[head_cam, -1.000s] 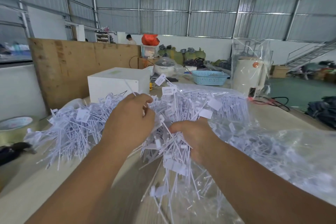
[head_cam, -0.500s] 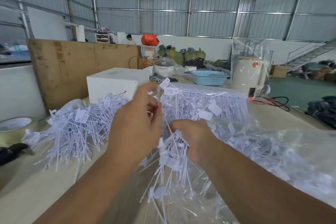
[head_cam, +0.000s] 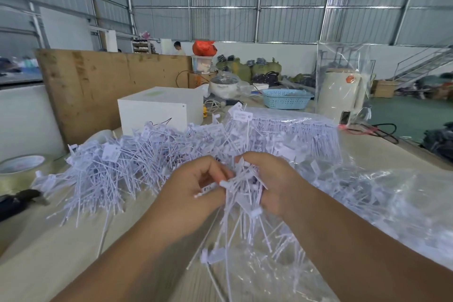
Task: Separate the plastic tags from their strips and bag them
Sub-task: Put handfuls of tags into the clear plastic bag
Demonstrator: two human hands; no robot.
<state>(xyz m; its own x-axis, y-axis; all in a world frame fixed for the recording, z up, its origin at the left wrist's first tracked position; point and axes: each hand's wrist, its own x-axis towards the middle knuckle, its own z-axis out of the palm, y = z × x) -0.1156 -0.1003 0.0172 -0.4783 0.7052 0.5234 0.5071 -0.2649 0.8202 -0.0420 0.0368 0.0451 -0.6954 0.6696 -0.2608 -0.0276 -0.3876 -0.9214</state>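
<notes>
A big heap of loose white plastic tags [head_cam: 117,169] covers the left and middle of the table. My right hand [head_cam: 277,186] grips a bunch of tags [head_cam: 242,193] whose thin stems hang down toward me. My left hand [head_cam: 193,193] meets it from the left, its curled fingers pinching tags at the top of that bunch. A clear plastic bag [head_cam: 382,201] holding more tags lies to the right and under my right forearm. Further back, tags on their strips [head_cam: 294,130] sit in rows inside clear plastic.
A white box [head_cam: 159,110] stands behind the heap, with a plywood board [head_cam: 98,86] to its left. A tape roll [head_cam: 19,169] and a dark tool [head_cam: 17,201] lie at the left edge. A blue basket [head_cam: 286,98] and a wrapped white appliance [head_cam: 340,93] stand behind.
My left hand has come down from the top of the heap to the bunch in my right hand. Both hands have moved nearer to me, and the bunch hangs lower.
</notes>
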